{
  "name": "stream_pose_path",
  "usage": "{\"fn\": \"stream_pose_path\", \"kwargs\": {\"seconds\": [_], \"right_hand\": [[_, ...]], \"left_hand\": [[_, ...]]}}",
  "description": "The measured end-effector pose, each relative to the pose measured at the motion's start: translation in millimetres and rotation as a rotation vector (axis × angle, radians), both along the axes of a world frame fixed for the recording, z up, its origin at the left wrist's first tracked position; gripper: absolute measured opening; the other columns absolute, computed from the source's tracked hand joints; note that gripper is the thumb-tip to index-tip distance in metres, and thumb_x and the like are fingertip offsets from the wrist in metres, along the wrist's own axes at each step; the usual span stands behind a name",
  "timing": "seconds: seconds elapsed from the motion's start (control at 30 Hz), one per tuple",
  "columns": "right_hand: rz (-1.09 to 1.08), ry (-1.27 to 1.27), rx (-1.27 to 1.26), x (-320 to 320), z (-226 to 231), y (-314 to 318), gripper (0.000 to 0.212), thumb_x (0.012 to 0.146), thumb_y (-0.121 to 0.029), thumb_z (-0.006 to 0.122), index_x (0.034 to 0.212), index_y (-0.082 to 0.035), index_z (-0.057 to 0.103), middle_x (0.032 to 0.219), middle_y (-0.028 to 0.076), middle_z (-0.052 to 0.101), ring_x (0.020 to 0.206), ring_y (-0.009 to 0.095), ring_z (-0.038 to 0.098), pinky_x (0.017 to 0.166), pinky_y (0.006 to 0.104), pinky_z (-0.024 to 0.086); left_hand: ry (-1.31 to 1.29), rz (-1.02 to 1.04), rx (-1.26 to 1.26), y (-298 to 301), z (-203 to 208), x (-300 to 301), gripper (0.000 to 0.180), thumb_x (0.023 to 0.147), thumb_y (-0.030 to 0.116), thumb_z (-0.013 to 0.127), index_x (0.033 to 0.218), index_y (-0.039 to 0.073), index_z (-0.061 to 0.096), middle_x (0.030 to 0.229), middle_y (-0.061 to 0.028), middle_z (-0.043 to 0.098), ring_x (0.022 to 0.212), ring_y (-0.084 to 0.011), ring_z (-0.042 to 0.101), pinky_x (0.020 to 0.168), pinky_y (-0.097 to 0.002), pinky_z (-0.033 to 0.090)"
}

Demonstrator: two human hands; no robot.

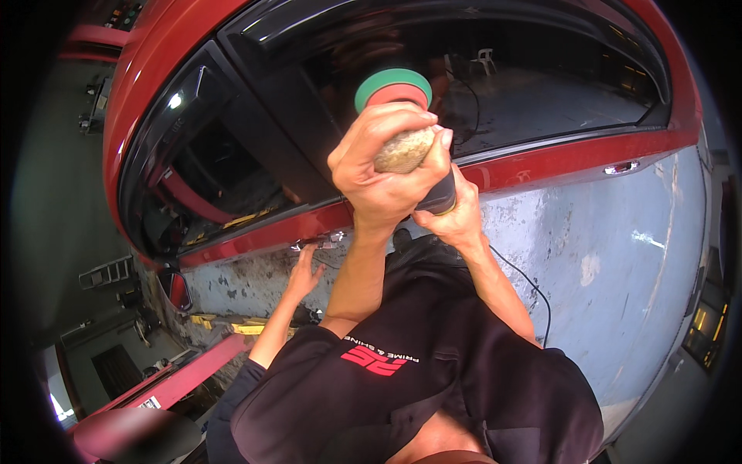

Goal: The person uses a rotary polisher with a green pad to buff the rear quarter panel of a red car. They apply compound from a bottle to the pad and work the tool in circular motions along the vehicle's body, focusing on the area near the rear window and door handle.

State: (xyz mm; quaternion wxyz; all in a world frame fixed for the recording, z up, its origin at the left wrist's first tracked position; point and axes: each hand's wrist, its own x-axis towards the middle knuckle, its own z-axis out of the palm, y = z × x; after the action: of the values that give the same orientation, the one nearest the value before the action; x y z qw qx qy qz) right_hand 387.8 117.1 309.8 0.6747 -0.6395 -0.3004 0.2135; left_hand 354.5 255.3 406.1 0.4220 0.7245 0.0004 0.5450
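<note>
Both my hands are on a power polisher (405,150) with a worn, pale rounded head and a dark body. My left hand (363,174) is wrapped around its head, fingers curled over the far side. Lower down, my right hand (461,215) grips the dark handle end. The round pad (396,80), green with an orange-red layer, faces the dark glass and pillar of a red car (533,164). Whether the pad touches that surface I cannot tell. Beside a door handle (328,240) at the left is another person's hand (304,274), its fingers spread.
A black cord (533,282) hangs to the right of my right forearm. At the left are the car's side mirror (176,290) and a pink-red beam (182,371). Yellow pieces (247,328) lie on the worn blue-grey floor (610,232). A second door handle (621,168) sits at the right.
</note>
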Motion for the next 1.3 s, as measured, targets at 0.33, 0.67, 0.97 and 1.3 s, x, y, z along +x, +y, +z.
{"fn": "stream_pose_path", "kwargs": {"seconds": [0.33,0.67,0.97,1.3], "right_hand": [[0.033,-0.049,-0.084,7.1,7.1,-8.6,0.062,0.065,-0.019,0.094,0.117,-0.003,0.065,0.101,0.016,0.077,0.095,0.028,0.078,0.084,0.0392,0.061],[0.048,-0.118,-0.092,97.1,6.9,-72.9,0.055,0.068,-0.02,0.092,0.113,-0.003,0.065,0.096,0.015,0.078,0.09,0.029,0.078,0.082,0.039,0.061],[0.057,-0.011,-0.038,156.0,-5.9,-126.9,0.053,0.068,-0.02,0.092,0.111,-0.002,0.067,0.097,0.015,0.078,0.09,0.026,0.078,0.082,0.0382,0.061],[-0.015,-0.036,-0.033,174.3,-27.5,-144.1,0.056,0.069,-0.023,0.093,0.112,-0.003,0.065,0.094,0.014,0.078,0.087,0.02,0.077,0.08,0.0367,0.061]], "left_hand": [[0.004,-0.025,-0.046,-4.8,-6.9,-4.2,0.029,0.078,-0.014,0.079,0.103,-0.004,0.069,0.1,-0.0156,0.071,0.088,-0.0201,0.073,0.08,-0.0339,0.064],[-0.031,0.002,-0.103,-71.3,-9.7,79.8,0.027,0.078,-0.013,0.079,0.101,-0.003,0.071,0.098,-0.0134,0.072,0.09,-0.0187,0.074,0.084,-0.0329,0.062],[0.027,0.044,-0.043,-127.9,-16.3,144.7,0.027,0.077,-0.012,0.081,0.1,-0.003,0.071,0.097,-0.0128,0.074,0.091,-0.0184,0.074,0.084,-0.0328,0.061],[0.049,0.06,-0.023,-153.6,-15.9,173.1,0.023,0.073,-0.006,0.084,0.093,-0.001,0.076,0.091,-0.0113,0.076,0.084,-0.0185,0.074,0.078,-0.0313,0.06]]}}
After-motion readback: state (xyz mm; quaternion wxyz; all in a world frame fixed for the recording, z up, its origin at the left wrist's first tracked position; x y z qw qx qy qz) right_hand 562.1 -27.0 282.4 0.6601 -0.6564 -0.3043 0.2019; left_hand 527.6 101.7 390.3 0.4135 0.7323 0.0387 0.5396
